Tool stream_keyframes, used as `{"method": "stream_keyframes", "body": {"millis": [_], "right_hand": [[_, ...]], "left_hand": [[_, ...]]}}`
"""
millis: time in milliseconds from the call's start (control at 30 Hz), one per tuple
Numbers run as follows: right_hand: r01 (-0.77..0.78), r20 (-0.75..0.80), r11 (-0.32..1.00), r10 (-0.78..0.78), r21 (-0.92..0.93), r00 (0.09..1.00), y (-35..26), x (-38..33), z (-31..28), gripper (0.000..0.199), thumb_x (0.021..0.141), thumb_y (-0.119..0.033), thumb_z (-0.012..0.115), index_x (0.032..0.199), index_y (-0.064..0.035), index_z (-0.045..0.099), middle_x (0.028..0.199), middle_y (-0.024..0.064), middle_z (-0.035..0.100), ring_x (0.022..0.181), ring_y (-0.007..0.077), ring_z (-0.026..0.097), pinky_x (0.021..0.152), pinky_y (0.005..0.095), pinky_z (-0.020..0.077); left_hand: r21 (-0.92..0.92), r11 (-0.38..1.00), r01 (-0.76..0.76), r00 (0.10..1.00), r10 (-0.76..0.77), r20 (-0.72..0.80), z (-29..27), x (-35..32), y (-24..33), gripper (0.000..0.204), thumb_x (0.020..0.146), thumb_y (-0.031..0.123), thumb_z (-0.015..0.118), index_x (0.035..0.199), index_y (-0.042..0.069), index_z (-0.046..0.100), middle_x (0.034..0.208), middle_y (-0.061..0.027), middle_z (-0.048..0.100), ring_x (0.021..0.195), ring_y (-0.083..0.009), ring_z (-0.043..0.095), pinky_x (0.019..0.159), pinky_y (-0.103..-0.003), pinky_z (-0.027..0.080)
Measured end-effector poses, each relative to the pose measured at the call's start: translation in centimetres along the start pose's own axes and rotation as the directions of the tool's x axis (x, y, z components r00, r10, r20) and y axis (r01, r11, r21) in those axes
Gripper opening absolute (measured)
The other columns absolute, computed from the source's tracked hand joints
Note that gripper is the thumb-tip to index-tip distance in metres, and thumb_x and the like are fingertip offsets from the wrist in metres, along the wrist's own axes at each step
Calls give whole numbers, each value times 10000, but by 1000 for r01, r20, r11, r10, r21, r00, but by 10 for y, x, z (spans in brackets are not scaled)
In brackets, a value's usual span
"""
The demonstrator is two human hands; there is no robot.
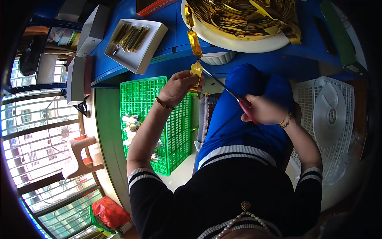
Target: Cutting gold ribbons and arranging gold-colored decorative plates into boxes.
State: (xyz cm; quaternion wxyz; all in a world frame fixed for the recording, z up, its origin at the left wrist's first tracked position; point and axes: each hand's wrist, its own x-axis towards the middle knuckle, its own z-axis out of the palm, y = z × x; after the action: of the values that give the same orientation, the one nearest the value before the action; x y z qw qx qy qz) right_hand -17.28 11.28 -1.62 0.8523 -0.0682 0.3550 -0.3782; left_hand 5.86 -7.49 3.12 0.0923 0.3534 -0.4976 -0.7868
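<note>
Head camera looks steeply down, close above lap.

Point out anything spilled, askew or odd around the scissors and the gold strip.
One small gold piece lies loose beside the green crate, outside it. Otherwise nothing stands out: the left hand holds the gold wrapper strip and the right hand holds the scissors at it.
</note>
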Motion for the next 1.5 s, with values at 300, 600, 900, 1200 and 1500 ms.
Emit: {"method": "stream_keyframes", "body": {"millis": [300, 600, 900, 1200, 1500], "right_hand": [[257, 92, 335, -437, -906, 895, -9, 3, 22, 299, 755, -226, 720, 825, 11, 554, 709, 103, 649, 677, 150, 650, 578, 253, 491], [227, 147, 21, -704, -974, 694, -32, -8, 32, 342, 659, -217, 798, 679, 1, 535, 598, 93, 596, 506, 111, 525, 500, 280, 421], [-194, 339, -354, -935, -915, 103, -154, -31, 29, 240, 701, -159, 701, 837, -25, 556, 720, 114, 618, 632, 248, 616, 584, 324, 483], [-389, 499, -471, -866, -792, 34, -176, -14, 30, 249, 731, -145, 661, 931, -13, 593, 979, 93, 563, 946, 268, 526, 771, 340, 463], [545, 491, -301, -836, -782, 243, -75, 39, 71, 588, 637, -245, 795, 1117, -55, 514, 1139, 67, 538, 1020, 202, 529, 857, 317, 433]], "left_hand": [[68, 998, -13, 997, 8, 71, 7, 2, 1, 199, 863, 111, 531, 920, -68, 595, 829, -125, 630, 736, -183, 617, 721, -294, 490], [76, 997, -4, 998, -1, 67, 12, 12, 25, 200, 881, 128, 521, 941, -46, 600, 852, -118, 626, 787, -193, 605, 744, -310, 475], [804, 297, -515, 305, 940, -152, 47, 1, 88, 143, 854, 28, 519, 903, -43, 633, 765, -35, 558, 636, -74, 508, 550, -198, 384], [412, 728, -548, 660, 679, -321, 71, -5, 90, 217, 877, 144, 527, 916, -35, 643, 771, 0, 589, 742, -48, 497, 657, -198, 404], [148, 776, -614, 719, 626, -302, 85, 2, 95, 255, 854, 162, 512, 964, -17, 656, 796, -29, 629, 729, -64, 537, 662, -198, 416]]}}
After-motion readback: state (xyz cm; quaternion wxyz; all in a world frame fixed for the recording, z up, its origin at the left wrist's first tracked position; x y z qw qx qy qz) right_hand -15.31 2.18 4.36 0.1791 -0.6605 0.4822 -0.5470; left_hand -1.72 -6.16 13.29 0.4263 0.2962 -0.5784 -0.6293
